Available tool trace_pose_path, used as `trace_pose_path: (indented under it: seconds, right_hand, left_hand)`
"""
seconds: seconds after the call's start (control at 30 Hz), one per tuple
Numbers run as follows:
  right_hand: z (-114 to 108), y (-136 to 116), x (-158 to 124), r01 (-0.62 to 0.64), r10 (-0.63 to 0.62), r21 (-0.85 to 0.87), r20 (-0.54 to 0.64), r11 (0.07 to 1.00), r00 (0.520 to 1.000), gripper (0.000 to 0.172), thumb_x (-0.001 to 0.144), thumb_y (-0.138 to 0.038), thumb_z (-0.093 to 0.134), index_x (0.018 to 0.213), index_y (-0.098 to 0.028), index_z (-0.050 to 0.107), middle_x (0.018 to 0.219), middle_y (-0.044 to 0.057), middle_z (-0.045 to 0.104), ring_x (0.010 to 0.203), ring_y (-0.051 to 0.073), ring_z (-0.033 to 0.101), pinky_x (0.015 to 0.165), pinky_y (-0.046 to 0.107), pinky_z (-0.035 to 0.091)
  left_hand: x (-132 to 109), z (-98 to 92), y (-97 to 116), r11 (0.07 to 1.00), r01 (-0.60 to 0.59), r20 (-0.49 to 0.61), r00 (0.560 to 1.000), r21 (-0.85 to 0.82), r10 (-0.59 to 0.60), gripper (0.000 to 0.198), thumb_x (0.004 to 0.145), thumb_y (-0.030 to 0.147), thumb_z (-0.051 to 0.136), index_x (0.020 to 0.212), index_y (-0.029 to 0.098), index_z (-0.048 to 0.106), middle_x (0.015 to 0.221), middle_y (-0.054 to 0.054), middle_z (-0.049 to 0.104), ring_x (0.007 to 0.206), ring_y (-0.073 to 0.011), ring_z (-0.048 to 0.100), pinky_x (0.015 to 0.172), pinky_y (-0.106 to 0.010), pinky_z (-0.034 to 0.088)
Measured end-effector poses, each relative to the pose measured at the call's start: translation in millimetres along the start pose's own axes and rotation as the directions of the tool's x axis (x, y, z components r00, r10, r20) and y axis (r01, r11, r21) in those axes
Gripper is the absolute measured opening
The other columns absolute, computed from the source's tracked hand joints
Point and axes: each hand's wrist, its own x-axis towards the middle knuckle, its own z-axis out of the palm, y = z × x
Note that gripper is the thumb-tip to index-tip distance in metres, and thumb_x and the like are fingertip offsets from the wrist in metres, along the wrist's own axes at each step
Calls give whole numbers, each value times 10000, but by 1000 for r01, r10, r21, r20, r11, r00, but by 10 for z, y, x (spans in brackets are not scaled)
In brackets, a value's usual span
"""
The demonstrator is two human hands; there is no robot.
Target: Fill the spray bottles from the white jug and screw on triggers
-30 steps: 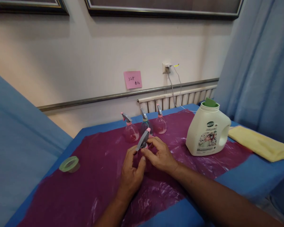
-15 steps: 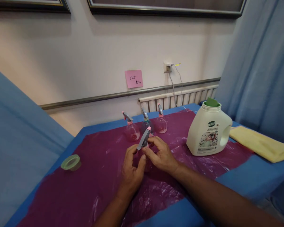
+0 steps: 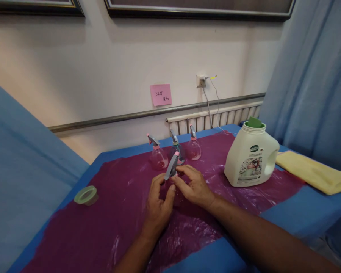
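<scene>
Between my hands, at the middle of the table, stands a spray bottle point(image 3: 172, 167) with a grey and pink trigger head. My left hand point(image 3: 159, 201) is curled round its left side, thumb and fingers against the bottle. My right hand point(image 3: 194, 185) pinches the collar just below the trigger head from the right. Most of the bottle's body is hidden by my hands. Behind it stand three more spray bottles: one with a pink collar point(image 3: 159, 158), a bluish one point(image 3: 177, 149) and another pink-collared one point(image 3: 194, 149).
A large cream jug point(image 3: 250, 157) with green in its mouth stands at the right, beside a folded yellow cloth point(image 3: 312, 172). A pale green cup point(image 3: 86, 195) sits at the left. Purple plastic sheeting point(image 3: 102, 227) covers much of the blue tabletop; curtains point(image 3: 309, 83) hang at both sides.
The trigger head has tilted or turned slightly to the left under my right fingers. Both hands stay around the bottle, almost in the same place.
</scene>
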Motion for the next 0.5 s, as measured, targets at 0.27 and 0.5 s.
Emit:
trace_pose_path:
  seconds: [0.27,0.5]
  right_hand:
    - [17,15,-17,-33,33,14,-20,999,999,203,1041,-350,738,1214,-247,760,1125,78,825,1005,235,756,940,394,621]
    - [18,7,-12,-38,38,22,10,999,999,185,1039,-315,735,1209,-246,756,1131,71,827,1024,234,755,945,382,611]
  left_hand:
    - [-6,-25,32,999,40,-10,999,-7,-40,330,1121,455,661,1403,285,689,1386,-88,737,1289,-274,719,1169,-447,564]
    - [-7,-28,9,1000,26,-3,1000,0,-26,313,1132,445,649,1401,288,686,1383,-85,731,1279,-262,717,1154,-431,562]
